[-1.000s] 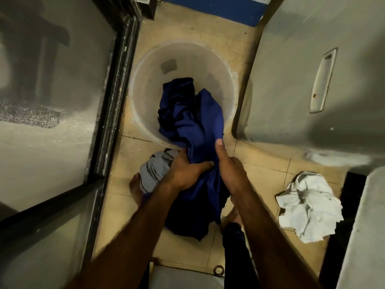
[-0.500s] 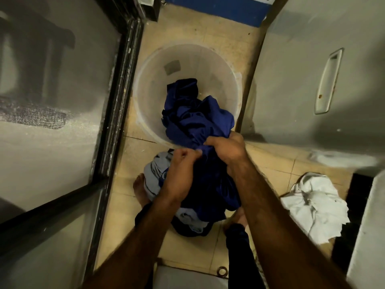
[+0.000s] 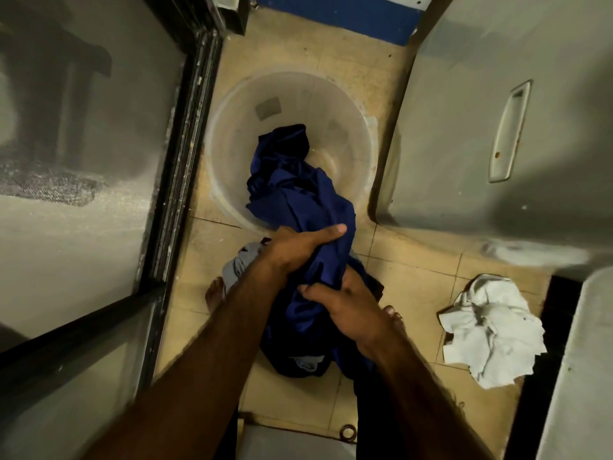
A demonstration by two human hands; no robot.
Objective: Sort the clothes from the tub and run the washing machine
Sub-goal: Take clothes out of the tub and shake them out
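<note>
Sorting is under way on a tiled floor (image 3: 414, 277). A person standing barefoot draws a dark blue garment (image 3: 298, 200) out of a translucent plastic tub (image 3: 229, 127). The left hand (image 3: 298, 247) grips a bunch of the cloth just past the tub's near rim. The right hand (image 3: 348, 310) clutches it lower down, nearer the body.

The garment runs as one long fold from the tub's bottom, over the rim and through both fists, down to a dark heap (image 3: 298, 368) between the feet. Nothing else can be made out in the tub, so this appears to be the last piece.

Two lots seem already sorted: a pile of white cloths (image 3: 491, 330) well apart to the right, and a grey garment (image 3: 237, 265) beside the left wrist.

The grey appliance (image 3: 447, 127) at right, probably the washing machine, shows only a side panel. Loading and starting it look yet to be done.
</note>
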